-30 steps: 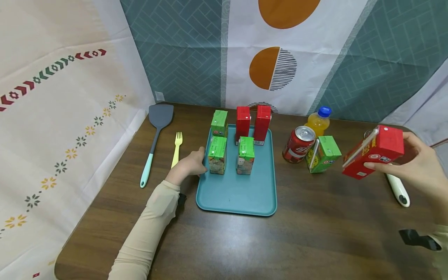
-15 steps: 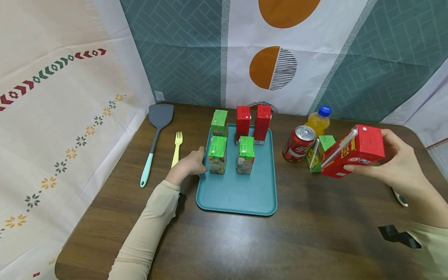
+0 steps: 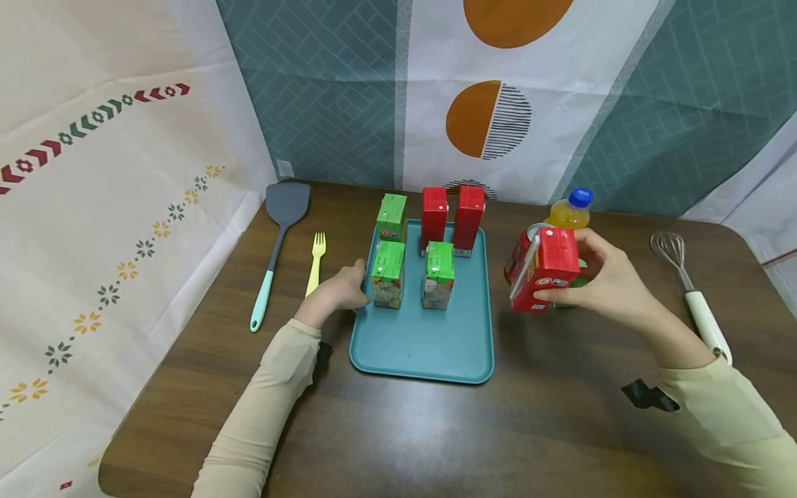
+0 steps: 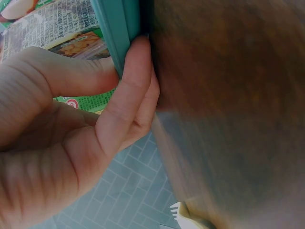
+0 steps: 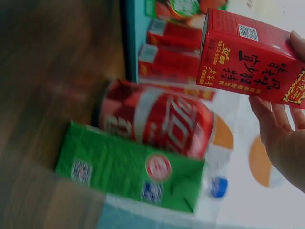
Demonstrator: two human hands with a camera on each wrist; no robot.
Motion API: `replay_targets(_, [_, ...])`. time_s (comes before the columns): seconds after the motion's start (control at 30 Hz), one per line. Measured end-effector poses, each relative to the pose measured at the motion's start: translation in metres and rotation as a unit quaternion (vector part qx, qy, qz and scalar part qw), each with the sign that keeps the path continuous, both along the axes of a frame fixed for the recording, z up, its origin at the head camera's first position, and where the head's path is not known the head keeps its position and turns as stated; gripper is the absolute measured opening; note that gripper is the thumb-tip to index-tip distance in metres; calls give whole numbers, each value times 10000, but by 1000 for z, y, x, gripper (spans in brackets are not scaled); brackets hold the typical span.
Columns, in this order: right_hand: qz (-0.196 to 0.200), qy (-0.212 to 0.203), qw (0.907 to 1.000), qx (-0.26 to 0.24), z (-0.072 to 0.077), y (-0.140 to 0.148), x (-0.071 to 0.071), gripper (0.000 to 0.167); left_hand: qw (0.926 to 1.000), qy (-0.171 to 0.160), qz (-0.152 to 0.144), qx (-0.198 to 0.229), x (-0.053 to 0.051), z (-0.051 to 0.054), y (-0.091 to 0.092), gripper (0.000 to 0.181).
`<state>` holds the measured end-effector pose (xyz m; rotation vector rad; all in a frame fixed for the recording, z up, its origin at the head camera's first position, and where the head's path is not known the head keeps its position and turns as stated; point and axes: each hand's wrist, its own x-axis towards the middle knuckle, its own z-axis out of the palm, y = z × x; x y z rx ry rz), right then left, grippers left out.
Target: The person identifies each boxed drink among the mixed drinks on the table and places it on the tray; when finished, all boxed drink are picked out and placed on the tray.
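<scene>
My left hand [image 3: 336, 290] grips the left rim of the teal tray [image 3: 417, 353]; in the left wrist view the thumb lies inside the rim [image 4: 119, 33] and the fingers outside. Held up in my right hand [image 3: 613, 283] is a red drink carton [image 3: 542, 270] with a straw on its side, tilted, right of the tray. Three green drink cartons [image 3: 388, 277] and two red cartons [image 3: 433, 218] stand on the tray, some at its back edge. Behind the held carton, a red soda can [image 5: 152, 117] and another green carton [image 5: 128, 167] are partly hidden in the head view.
A juice bottle with a blue cap [image 3: 568, 216] stands behind the can. Far right lies a whisk [image 3: 706, 321]. Left of the tray are a grey spatula [image 3: 277, 249] and a yellow fork [image 3: 315, 259]. Fabric hangs [image 3: 336, 90] along the table's back edge.
My right hand has carried the red carton leftward, from the right side to in front of the can and green carton. The whisk now shows fully. My left hand stays on the tray.
</scene>
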<state>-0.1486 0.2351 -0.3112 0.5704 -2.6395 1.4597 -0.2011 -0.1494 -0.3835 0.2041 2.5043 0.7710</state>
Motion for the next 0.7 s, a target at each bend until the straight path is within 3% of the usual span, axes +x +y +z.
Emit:
replay_targets(0.17, [314, -226, 9991, -171, -16, -19, -10, 67, 10000, -1, -20, -33, 0, 0, 0, 66])
replay_targets(0.47, [221, -830, 9963, -93, -40, -45, -25, 71, 10000, -4, -16, -25, 0, -1, 1, 68])
replay_targets(0.57, [263, -765, 9967, -18, -47, -51, -31, 68, 10000, -10, -4, -35, 0, -1, 1, 69])
replay_targets(0.7, [333, -339, 9982, 368, -51, -58, -38, 66, 10000, -15, 0, -31, 0, -1, -1, 66])
